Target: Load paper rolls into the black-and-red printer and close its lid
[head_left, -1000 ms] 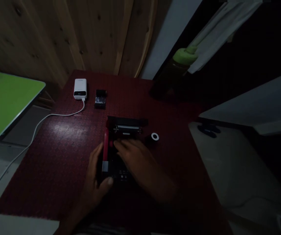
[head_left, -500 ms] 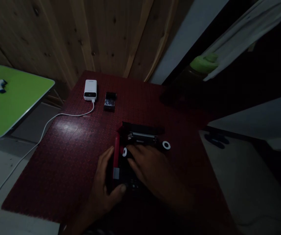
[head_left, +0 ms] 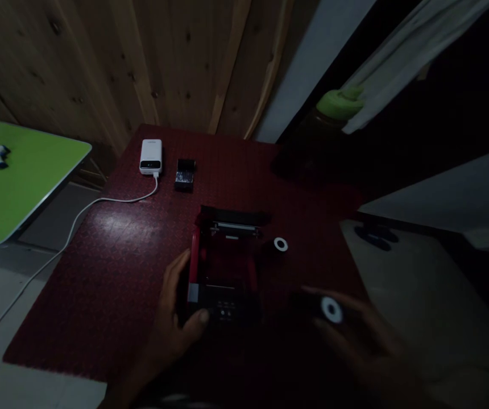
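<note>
A small red and black printer (head_left: 223, 304) lies on the table with its lid raised at the back and its red inner bay bare. My left hand (head_left: 172, 324) holds its left side, fingers along the wall and thumb on the front corner. To the right of the printer, my right hand (head_left: 372, 341) grips a dark roll with a white ring-shaped end (head_left: 332, 309); this area is dim and slightly blurred. A second roll with a white end (head_left: 281, 245) sits just right of the printer, touched by neither hand.
On the dark red table (head_left: 142, 255) lie a white power bank (head_left: 151, 157) with a white cable (head_left: 112, 199) and a black ribbon-like roll piece (head_left: 185, 175). A green-capped bottle (head_left: 339, 105) stands at the back right. A green table (head_left: 27, 176) is at left, slippers (head_left: 374, 236) on the floor.
My right hand has lifted the roll out of the printer's bay and carried it to the right. My left hand has stayed on the printer. The view has shifted slightly.
</note>
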The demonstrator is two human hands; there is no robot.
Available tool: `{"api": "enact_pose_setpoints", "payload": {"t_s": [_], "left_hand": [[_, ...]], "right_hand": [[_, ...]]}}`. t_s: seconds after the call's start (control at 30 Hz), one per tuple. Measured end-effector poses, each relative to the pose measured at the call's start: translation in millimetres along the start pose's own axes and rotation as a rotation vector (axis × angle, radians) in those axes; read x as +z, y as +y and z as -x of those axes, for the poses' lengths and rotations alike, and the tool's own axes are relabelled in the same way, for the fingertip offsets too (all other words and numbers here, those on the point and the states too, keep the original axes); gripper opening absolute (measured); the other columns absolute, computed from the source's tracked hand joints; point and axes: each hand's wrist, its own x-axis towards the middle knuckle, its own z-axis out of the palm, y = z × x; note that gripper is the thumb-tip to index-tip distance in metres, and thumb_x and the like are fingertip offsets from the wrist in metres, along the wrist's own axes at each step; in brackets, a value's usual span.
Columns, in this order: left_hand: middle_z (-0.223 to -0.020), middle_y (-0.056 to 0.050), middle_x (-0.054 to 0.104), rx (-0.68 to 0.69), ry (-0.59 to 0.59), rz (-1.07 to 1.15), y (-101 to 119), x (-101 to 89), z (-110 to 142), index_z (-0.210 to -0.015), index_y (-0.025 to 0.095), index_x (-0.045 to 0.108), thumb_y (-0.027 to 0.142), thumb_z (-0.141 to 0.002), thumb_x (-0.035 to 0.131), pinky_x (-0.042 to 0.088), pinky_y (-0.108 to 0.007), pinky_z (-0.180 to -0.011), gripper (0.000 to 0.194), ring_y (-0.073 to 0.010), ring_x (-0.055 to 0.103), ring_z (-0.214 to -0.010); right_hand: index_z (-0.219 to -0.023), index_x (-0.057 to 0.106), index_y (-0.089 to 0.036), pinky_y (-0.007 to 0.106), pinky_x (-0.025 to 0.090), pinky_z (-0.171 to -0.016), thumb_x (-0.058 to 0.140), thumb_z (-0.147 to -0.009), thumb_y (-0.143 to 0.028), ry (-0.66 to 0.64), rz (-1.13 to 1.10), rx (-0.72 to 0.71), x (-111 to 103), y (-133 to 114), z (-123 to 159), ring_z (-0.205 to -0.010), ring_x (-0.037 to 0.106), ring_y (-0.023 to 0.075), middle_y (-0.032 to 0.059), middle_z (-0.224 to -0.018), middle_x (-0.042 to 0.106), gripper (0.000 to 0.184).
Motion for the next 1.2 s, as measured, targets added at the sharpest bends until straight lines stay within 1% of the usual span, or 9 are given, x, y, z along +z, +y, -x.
{"api": "enact_pose_setpoints", "payload": {"t_s": [0.13, 0.27, 0.37, 0.5, 0.63, 0.77, 0.93, 1.1, 1.2], "left_hand": [[-0.173, -0.015, 0.05, -0.022, 0.001, -0.024, 2.2, -1.9, 0.0, -0.168, 0.028, 0.048, 0.059, -0.098, 0.074, 0.036, -0.061, -0.133, 0.081, -0.0425, 0.045, -0.162], [-0.173, -0.014, 0.051, -0.04, 0.022, -0.033, -2.3, -2.5, -0.2, -0.166, 0.028, 0.051, 0.061, -0.097, 0.075, 0.037, -0.059, -0.132, 0.08, -0.0423, 0.045, -0.162], [-0.172, -0.013, 0.052, -0.025, 0.057, -0.033, -6.3, -0.6, -0.2, -0.166, 0.028, 0.052, 0.061, -0.096, 0.075, 0.037, -0.056, -0.132, 0.081, -0.0416, 0.046, -0.161], [-0.172, -0.012, 0.052, -0.054, 0.064, -0.051, -4.6, 0.3, 0.6, -0.17, 0.028, 0.049, 0.063, -0.098, 0.073, 0.035, -0.056, -0.134, 0.083, -0.0409, 0.047, -0.16], [-0.173, -0.012, 0.051, -0.036, 0.019, -0.094, -7.8, -3.7, -0.3, -0.171, 0.029, 0.046, 0.06, -0.1, 0.071, 0.036, -0.057, -0.133, 0.082, -0.041, 0.047, -0.159], [-0.171, -0.01, 0.054, 0.075, 0.039, -0.133, -19.2, -5.9, -1.4, -0.171, 0.031, 0.049, 0.059, -0.101, 0.07, 0.044, -0.057, -0.129, 0.078, -0.0409, 0.051, -0.158], [-0.172, -0.012, 0.053, 0.089, 0.004, -0.149, -16.5, -6.9, -0.6, -0.173, 0.032, 0.045, 0.055, -0.104, 0.069, 0.043, -0.06, -0.13, 0.076, -0.0408, 0.051, -0.158], [-0.175, -0.011, 0.049, 0.128, -0.029, -0.125, -8.8, -5.5, -0.9, -0.173, 0.036, 0.043, 0.054, -0.105, 0.068, 0.041, -0.06, -0.131, 0.074, -0.0398, 0.048, -0.16], [-0.175, -0.012, 0.047, 0.111, -0.03, -0.112, -9.5, -4.6, -0.8, -0.173, 0.034, 0.041, 0.054, -0.106, 0.066, 0.039, -0.062, -0.132, 0.074, -0.0401, 0.045, -0.162]], "right_hand": [[-0.107, 0.084, -0.027, 0.041, 0.072, -0.09, 0.083, -0.082, -0.042, -0.123, -0.166, -0.007, 41.0, 39.8, 3.3, -0.101, 0.087, 0.0297, 0.0071, -0.11, 0.09, 0.029], [-0.112, 0.085, -0.026, 0.043, 0.07, -0.095, 0.078, -0.086, -0.037, -0.184, -0.188, -0.069, 63.3, 55.1, 4.7, -0.104, 0.087, 0.0285, 0.0085, -0.113, 0.09, 0.029], [-0.118, 0.086, -0.025, 0.048, 0.069, -0.099, 0.077, -0.085, -0.033, -0.204, -0.139, -0.07, 56.7, 55.8, 8.3, -0.107, 0.085, 0.0292, 0.0099, -0.119, 0.089, 0.035], [-0.134, 0.081, -0.028, 0.047, 0.07, -0.094, 0.087, -0.077, -0.031, -0.291, -0.162, 0.007, 23.5, 46.9, 2.6, -0.1, 0.084, 0.0272, 0.011, -0.137, 0.083, 0.057], [-0.123, 0.084, -0.028, 0.046, 0.067, -0.098, 0.079, -0.092, -0.04, -0.15, -0.144, -0.002, 6.3, 38.2, -34.9, -0.106, 0.082, 0.0269, 0.0092, -0.127, 0.086, 0.034], [-0.123, 0.082, -0.025, 0.048, 0.065, -0.096, 0.084, -0.079, -0.047, -0.042, -0.121, -0.109, 41.1, 49.1, -87.0, -0.101, 0.08, 0.0277, 0.0118, -0.133, 0.083, 0.05], [-0.105, 0.08, -0.024, 0.05, 0.062, -0.099, 0.082, -0.076, -0.05, -0.062, -0.121, -0.168, 79.8, 57.2, -112.7, -0.105, 0.079, 0.0315, 0.0086, -0.11, 0.087, 0.039], [-0.112, 0.079, -0.026, 0.044, 0.063, -0.099, 0.075, -0.085, -0.036, -0.114, -0.103, -0.247, 28.3, 6.5, -80.6, -0.11, 0.08, 0.0283, 0.0043, -0.115, 0.086, 0.029], [-0.128, 0.075, -0.032, 0.039, 0.062, -0.101, 0.065, -0.096, -0.019, -0.291, 0.095, -0.554, -7.9, -42.2, -53.2, -0.114, 0.08, 0.0233, 0.0015, -0.124, 0.083, 0.035]]}}
